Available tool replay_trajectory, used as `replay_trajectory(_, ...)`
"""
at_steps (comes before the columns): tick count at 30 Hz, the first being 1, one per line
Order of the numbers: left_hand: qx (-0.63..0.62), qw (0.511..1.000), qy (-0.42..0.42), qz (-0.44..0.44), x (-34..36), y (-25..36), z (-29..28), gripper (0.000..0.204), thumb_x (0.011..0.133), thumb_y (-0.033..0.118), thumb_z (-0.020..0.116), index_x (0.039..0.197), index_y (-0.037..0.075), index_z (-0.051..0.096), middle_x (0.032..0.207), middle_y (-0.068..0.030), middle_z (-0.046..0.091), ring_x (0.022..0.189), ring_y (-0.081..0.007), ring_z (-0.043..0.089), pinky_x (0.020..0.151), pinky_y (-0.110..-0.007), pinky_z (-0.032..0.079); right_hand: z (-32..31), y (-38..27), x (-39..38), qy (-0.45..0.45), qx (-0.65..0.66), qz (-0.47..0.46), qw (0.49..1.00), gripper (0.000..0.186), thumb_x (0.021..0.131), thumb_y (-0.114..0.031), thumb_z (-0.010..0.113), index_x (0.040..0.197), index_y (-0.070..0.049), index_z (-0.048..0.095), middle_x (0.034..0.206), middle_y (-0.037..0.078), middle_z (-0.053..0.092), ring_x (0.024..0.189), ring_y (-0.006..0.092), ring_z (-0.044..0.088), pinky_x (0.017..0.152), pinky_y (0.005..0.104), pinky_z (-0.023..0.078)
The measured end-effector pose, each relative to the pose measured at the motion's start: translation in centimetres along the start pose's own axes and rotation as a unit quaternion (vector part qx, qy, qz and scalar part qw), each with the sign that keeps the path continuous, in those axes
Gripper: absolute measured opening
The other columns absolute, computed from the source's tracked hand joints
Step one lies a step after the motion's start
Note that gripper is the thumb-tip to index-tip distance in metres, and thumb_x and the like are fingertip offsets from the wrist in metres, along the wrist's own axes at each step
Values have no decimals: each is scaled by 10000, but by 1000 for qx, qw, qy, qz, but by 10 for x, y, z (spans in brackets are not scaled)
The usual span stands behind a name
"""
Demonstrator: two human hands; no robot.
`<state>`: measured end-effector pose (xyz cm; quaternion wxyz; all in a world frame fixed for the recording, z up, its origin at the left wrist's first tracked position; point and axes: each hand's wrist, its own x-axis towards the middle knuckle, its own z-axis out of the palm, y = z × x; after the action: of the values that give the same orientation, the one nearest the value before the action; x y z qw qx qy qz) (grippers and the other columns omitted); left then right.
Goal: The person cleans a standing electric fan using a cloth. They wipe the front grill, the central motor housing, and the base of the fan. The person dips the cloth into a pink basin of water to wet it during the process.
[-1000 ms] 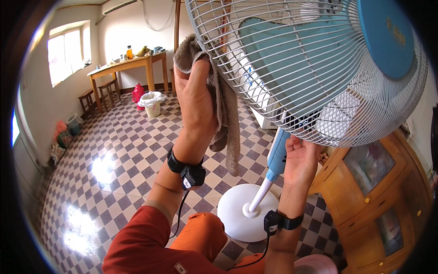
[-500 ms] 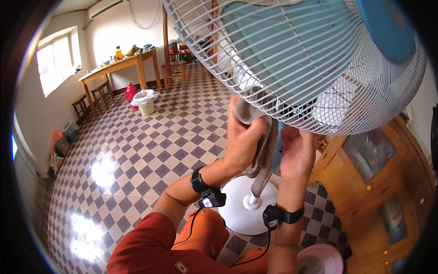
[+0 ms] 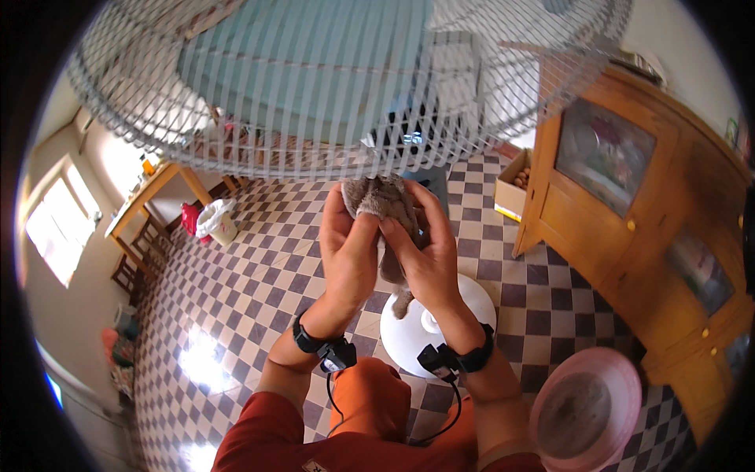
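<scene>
A grey-brown cloth (image 3: 377, 198) is bunched between my two hands, just under the lower rim of a standing fan's white wire guard (image 3: 271, 161). My left hand (image 3: 350, 256) grips it from the left with the thumb on top. From the other side my right hand (image 3: 432, 248) holds it too, and the two thumbs nearly meet. A loose end of the cloth hangs down over the fan's round white base (image 3: 474, 311). Pale blue fan blades (image 3: 307, 67) show through the wires. The cloth and hands hide part of the fan's stand.
A pink basin (image 3: 631, 393) with murky water stands on the floor at the lower right. Behind it is a wooden cabinet (image 3: 543, 208) with glass panes, beside a cardboard box (image 3: 509, 197). Far left are a wooden table (image 3: 141, 200), a lined bin (image 3: 224, 230) and a red jug (image 3: 189, 219).
My right hand has left the fan's underside and taken hold of the cloth along with my left. The cloth is now below the guard's rim. The view has swung toward the cabinet.
</scene>
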<state>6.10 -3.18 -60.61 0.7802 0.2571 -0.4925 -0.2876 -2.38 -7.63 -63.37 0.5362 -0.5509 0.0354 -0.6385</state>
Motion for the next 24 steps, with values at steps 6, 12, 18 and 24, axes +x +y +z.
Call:
replay_trajectory(6,317,938,-67,124,4,27,-5,273,931,151,461,1108,-48,518,985,-122,602,876,-181,602,756,-299,495,-37,21,7,163,191,52,966,251,888,-88,599,1117,-7,537,967,46,604,860,96,576,741,226,477)
replay_trajectory(12,112,980,-3,166,15,34,11,238,980,145,389,1116,-12,507,1026,-137,615,944,-244,619,746,-354,523,-103,4,68,228,294,-3,928,282,869,-136,571,1104,2,501,902,104,608,713,198,631,562,336,543)
replay_trajectory(18,147,967,11,209,20,33,3,262,986,151,366,1136,-22,494,1048,-155,614,910,-240,635,809,-349,547,-134,-29,145,225,371,-79,898,215,836,-95,588,1028,-12,539,886,86,617,733,193,638,646,318,540)
replay_trajectory(24,159,965,19,207,22,35,5,253,980,119,337,1137,-13,485,1052,-151,615,928,-250,639,830,-369,556,-144,-59,185,81,351,-126,924,325,910,-218,585,1135,16,596,1015,100,654,901,154,617,763,262,512)
